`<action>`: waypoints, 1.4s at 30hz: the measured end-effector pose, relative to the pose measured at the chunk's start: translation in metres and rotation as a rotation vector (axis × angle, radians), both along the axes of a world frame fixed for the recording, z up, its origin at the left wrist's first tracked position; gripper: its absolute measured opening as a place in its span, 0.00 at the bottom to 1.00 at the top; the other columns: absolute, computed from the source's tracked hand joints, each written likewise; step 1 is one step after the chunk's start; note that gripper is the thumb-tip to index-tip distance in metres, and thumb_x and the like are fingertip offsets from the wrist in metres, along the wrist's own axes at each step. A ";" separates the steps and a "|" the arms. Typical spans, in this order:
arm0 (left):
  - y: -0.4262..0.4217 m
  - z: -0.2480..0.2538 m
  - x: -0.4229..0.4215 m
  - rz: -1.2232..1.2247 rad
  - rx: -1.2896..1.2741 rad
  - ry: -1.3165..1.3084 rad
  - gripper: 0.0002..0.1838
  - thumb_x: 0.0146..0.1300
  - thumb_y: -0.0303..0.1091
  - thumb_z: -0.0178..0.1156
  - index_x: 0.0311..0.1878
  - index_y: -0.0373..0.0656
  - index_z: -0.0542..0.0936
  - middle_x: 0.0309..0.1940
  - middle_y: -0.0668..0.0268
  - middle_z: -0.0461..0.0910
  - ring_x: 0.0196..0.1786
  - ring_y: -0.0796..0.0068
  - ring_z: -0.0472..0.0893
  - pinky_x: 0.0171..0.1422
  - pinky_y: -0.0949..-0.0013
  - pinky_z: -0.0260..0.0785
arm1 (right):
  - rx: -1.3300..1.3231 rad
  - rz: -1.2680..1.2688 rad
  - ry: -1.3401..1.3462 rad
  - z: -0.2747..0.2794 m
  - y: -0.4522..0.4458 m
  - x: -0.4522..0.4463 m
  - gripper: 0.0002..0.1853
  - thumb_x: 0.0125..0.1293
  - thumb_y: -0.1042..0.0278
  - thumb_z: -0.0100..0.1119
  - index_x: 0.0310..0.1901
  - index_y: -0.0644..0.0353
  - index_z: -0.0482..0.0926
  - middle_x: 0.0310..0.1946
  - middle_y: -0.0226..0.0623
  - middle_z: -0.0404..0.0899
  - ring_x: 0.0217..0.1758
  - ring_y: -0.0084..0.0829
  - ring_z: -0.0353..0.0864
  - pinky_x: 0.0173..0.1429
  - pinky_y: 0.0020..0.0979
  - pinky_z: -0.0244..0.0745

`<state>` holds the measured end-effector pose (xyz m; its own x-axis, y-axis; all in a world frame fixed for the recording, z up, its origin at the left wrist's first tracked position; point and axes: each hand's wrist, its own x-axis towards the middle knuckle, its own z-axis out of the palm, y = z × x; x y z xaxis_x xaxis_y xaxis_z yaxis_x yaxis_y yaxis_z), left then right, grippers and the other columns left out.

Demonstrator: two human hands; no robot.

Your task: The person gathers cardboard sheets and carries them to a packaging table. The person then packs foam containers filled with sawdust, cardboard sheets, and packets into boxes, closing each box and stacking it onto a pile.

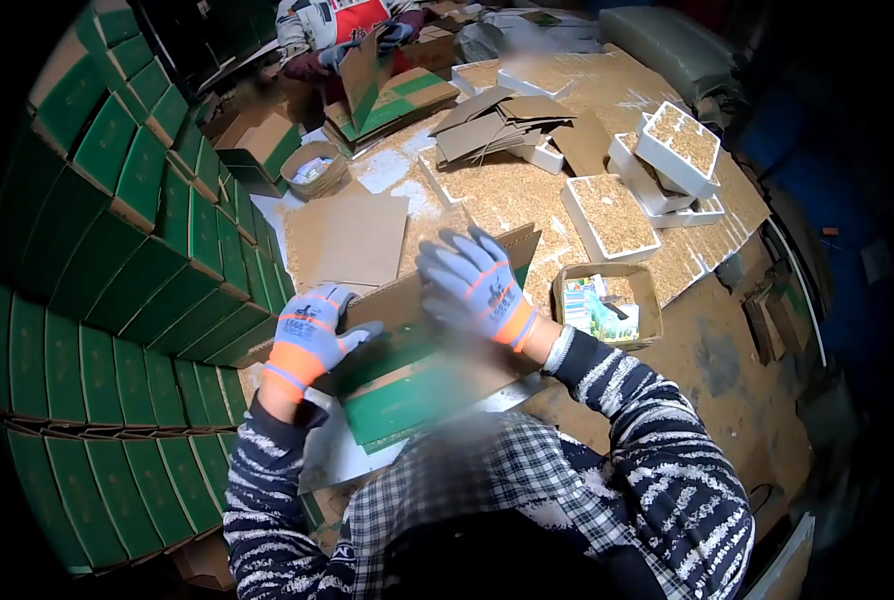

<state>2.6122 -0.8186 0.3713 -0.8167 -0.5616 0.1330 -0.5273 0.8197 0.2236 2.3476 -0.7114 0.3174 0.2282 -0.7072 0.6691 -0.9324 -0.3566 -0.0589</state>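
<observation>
A green and brown cardboard box (397, 400) with a raised brown flap is in front of my body. My left hand (309, 335), in a grey and orange work glove, is at the box's left end with the thumb apart from the fingers. On the far side, my right hand (477, 285) wears a matching glove and lies over the upright flap, fingers stretched out and slightly spread. Blur covers part of the box below my right wrist, so whether the palm presses on the cardboard is hard to see.
Stacked green boxes (132, 250) rise on the left. Flat cardboard (352, 240), white trays of small tan pieces (612, 215) and a carton of colourful packets (607, 305) lie ahead and right. Across the table, a co-worker's gloved hands (367, 45) hold cardboard.
</observation>
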 end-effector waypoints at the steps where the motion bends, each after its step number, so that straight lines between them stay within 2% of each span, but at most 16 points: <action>1: -0.005 0.009 0.002 -0.045 0.111 0.057 0.25 0.63 0.49 0.66 0.55 0.40 0.80 0.46 0.51 0.82 0.49 0.49 0.81 0.55 0.56 0.73 | -0.072 0.025 -0.018 0.000 0.005 0.001 0.24 0.57 0.51 0.69 0.56 0.44 0.80 0.63 0.29 0.76 0.68 0.39 0.73 0.72 0.50 0.64; 7: -0.057 0.013 0.022 0.008 0.295 -0.400 0.22 0.70 0.44 0.56 0.60 0.40 0.76 0.50 0.45 0.82 0.53 0.40 0.79 0.58 0.52 0.71 | 0.008 0.463 -0.105 0.043 0.029 -0.022 0.10 0.61 0.53 0.67 0.37 0.48 0.81 0.38 0.27 0.83 0.45 0.37 0.80 0.60 0.42 0.72; 9: -0.069 0.025 0.022 0.213 0.799 -0.207 0.19 0.69 0.40 0.61 0.57 0.37 0.79 0.37 0.56 0.84 0.42 0.69 0.82 0.48 0.66 0.73 | 0.052 0.592 -0.311 0.050 0.029 -0.023 0.09 0.63 0.54 0.64 0.36 0.49 0.81 0.34 0.29 0.83 0.41 0.39 0.80 0.53 0.41 0.72; 11: -0.104 -0.052 0.024 0.125 0.375 0.416 0.18 0.71 0.39 0.61 0.56 0.36 0.80 0.31 0.65 0.80 0.36 0.83 0.76 0.42 0.76 0.70 | 0.157 0.590 -0.441 0.047 0.029 -0.017 0.08 0.64 0.55 0.61 0.34 0.49 0.80 0.32 0.31 0.82 0.39 0.41 0.80 0.49 0.41 0.72; 14: -0.042 -0.026 -0.030 0.104 0.559 0.745 0.17 0.76 0.36 0.54 0.59 0.35 0.80 0.35 0.64 0.82 0.35 0.77 0.76 0.44 0.72 0.70 | 0.523 0.484 -0.391 0.029 0.022 -0.007 0.10 0.64 0.53 0.61 0.34 0.48 0.80 0.29 0.38 0.82 0.38 0.46 0.80 0.49 0.42 0.72; 17: -0.011 -0.028 -0.056 -0.171 0.775 0.648 0.18 0.76 0.33 0.52 0.64 0.38 0.79 0.49 0.56 0.84 0.49 0.70 0.83 0.56 0.68 0.73 | 0.341 0.464 -0.026 0.003 0.017 -0.013 0.15 0.62 0.55 0.66 0.45 0.53 0.80 0.41 0.37 0.81 0.47 0.43 0.79 0.53 0.42 0.74; 19: -0.013 -0.041 -0.038 -0.313 0.446 0.374 0.23 0.71 0.35 0.57 0.68 0.44 0.77 0.63 0.56 0.79 0.69 0.58 0.74 0.79 0.54 0.55 | 0.318 0.106 -0.096 0.070 0.032 -0.023 0.15 0.62 0.57 0.65 0.47 0.55 0.80 0.45 0.40 0.81 0.50 0.44 0.79 0.56 0.41 0.75; 22: -0.003 -0.043 -0.036 -0.350 0.379 -0.122 0.27 0.67 0.37 0.59 0.69 0.44 0.75 0.58 0.56 0.81 0.66 0.61 0.76 0.86 0.50 0.37 | 0.782 0.462 -0.527 0.070 0.033 -0.026 0.27 0.67 0.51 0.60 0.63 0.55 0.77 0.58 0.47 0.79 0.61 0.48 0.78 0.65 0.43 0.73; 23: -0.004 -0.061 -0.034 -0.453 0.211 -0.051 0.28 0.66 0.36 0.60 0.69 0.42 0.74 0.56 0.57 0.83 0.64 0.65 0.78 0.86 0.53 0.36 | 0.846 0.593 -0.394 0.079 0.047 -0.009 0.29 0.68 0.49 0.58 0.67 0.54 0.75 0.62 0.48 0.77 0.63 0.48 0.78 0.68 0.43 0.71; 25: -0.016 -0.065 -0.031 -0.256 0.691 0.097 0.26 0.66 0.34 0.60 0.68 0.38 0.75 0.57 0.56 0.82 0.63 0.68 0.79 0.81 0.58 0.52 | 1.250 0.420 -0.055 0.071 0.032 0.002 0.40 0.71 0.37 0.51 0.78 0.45 0.58 0.68 0.48 0.73 0.70 0.54 0.71 0.76 0.46 0.64; 27: -0.031 -0.086 -0.019 -0.051 1.190 0.667 0.23 0.71 0.30 0.55 0.67 0.34 0.75 0.63 0.53 0.78 0.66 0.64 0.77 0.70 0.66 0.70 | 0.830 0.297 0.076 0.030 0.015 -0.019 0.41 0.70 0.35 0.50 0.80 0.44 0.55 0.67 0.50 0.73 0.70 0.58 0.70 0.75 0.47 0.64; 29: -0.027 -0.096 0.007 0.172 1.071 1.109 0.25 0.74 0.33 0.53 0.69 0.31 0.71 0.64 0.52 0.77 0.65 0.60 0.78 0.69 0.65 0.70 | 1.070 0.254 -0.232 0.042 0.018 -0.037 0.41 0.70 0.40 0.56 0.80 0.43 0.55 0.63 0.56 0.76 0.68 0.57 0.72 0.72 0.48 0.66; 33: -0.026 -0.129 0.058 0.452 0.923 1.192 0.31 0.78 0.45 0.50 0.77 0.37 0.62 0.73 0.56 0.68 0.68 0.62 0.75 0.73 0.64 0.67 | 0.612 0.246 -0.728 0.033 0.031 -0.036 0.34 0.72 0.55 0.59 0.76 0.51 0.63 0.54 0.57 0.81 0.57 0.54 0.80 0.61 0.45 0.73; 37: -0.008 -0.001 0.025 0.088 0.825 0.750 0.36 0.72 0.40 0.60 0.77 0.33 0.62 0.67 0.56 0.74 0.65 0.67 0.77 0.67 0.65 0.71 | 0.149 0.197 -1.482 -0.068 0.012 0.038 0.37 0.76 0.59 0.56 0.79 0.60 0.53 0.80 0.46 0.54 0.81 0.42 0.58 0.80 0.36 0.57; 40: -0.018 0.005 -0.006 0.079 1.102 0.570 0.37 0.67 0.32 0.59 0.77 0.33 0.60 0.64 0.54 0.75 0.63 0.69 0.78 0.66 0.66 0.71 | 0.767 0.192 -1.262 -0.123 0.019 0.013 0.29 0.70 0.56 0.60 0.68 0.57 0.68 0.67 0.43 0.70 0.69 0.40 0.71 0.67 0.37 0.68; 42: -0.017 -0.052 -0.020 -0.043 0.726 0.110 0.36 0.66 0.33 0.59 0.77 0.40 0.62 0.60 0.45 0.79 0.60 0.56 0.81 0.62 0.61 0.73 | 1.147 0.179 -1.068 -0.142 0.023 -0.017 0.24 0.66 0.55 0.63 0.61 0.55 0.78 0.58 0.42 0.80 0.61 0.39 0.80 0.59 0.37 0.76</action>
